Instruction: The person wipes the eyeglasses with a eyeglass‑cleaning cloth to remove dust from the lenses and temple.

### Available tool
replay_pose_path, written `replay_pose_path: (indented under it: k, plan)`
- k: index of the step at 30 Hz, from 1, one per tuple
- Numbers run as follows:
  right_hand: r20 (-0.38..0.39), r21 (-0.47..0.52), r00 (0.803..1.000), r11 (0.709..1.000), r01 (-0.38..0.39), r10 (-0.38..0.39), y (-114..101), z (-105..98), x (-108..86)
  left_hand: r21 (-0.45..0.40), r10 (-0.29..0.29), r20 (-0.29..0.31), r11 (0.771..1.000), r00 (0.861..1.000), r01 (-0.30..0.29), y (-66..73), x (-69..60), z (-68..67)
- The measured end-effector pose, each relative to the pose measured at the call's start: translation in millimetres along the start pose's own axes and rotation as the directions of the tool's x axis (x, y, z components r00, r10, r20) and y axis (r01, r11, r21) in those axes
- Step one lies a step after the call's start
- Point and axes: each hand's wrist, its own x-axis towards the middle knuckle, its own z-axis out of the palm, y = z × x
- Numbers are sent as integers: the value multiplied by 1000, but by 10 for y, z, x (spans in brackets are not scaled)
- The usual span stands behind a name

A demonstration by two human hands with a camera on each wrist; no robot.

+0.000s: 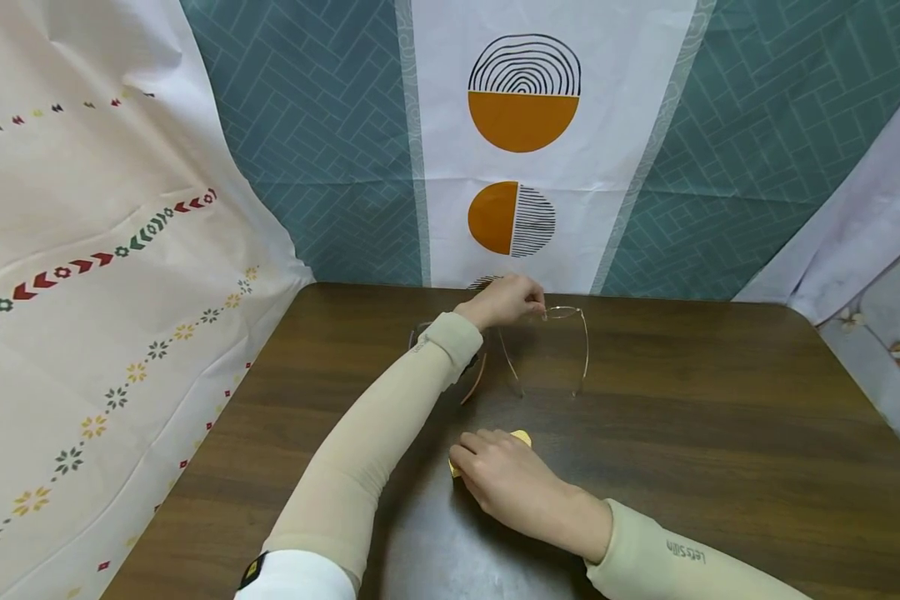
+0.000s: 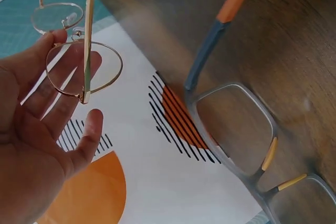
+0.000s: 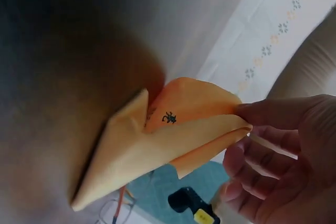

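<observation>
My left hand is at the table's far edge and pinches thin gold wire-rimmed eyeglasses near the bridge. Their temples are unfolded and point back toward me in the head view. A second pair of eyeglasses, grey with orange temple ends, stands on the table beside that hand; my left forearm partly covers it in the head view. Nearer to me, my right hand holds a folded yellow cloth between thumb and fingers. Dark printed characters show on the cloth, which hangs in loose folds low over the table.
The brown wooden table stretches out to both sides of my hands. A teal and white patterned curtain hangs behind its far edge, and a cream patterned cloth hangs on the left. Pale cloth is on the right.
</observation>
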Motion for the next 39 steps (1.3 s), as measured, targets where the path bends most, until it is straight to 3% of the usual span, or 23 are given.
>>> replay_pose_path:
  k: [6,13,19,24,30,39]
  plan:
    - [-51,-31,998,999,24,-25,1,45,-99,49,-15,0,999,1000,15,-58,53,65]
    - [-6,-42,999,998,49,-49,0,42,-239,70,-20,9,997,1000,19,-92,63,96]
    - [12,26,999,999,31,-31,28,45,-304,78,-36,22,996,999,34,-92,64,115]
    - [55,80,998,997,1,-5,49,40,-338,106,-37,24,994,999,34,-103,79,134]
    - [133,80,991,997,22,-33,30,42,-341,143,-38,24,989,999,34,-161,97,169]
    - [213,77,976,997,28,-43,0,53,-340,110,-43,32,993,999,40,-219,116,227]
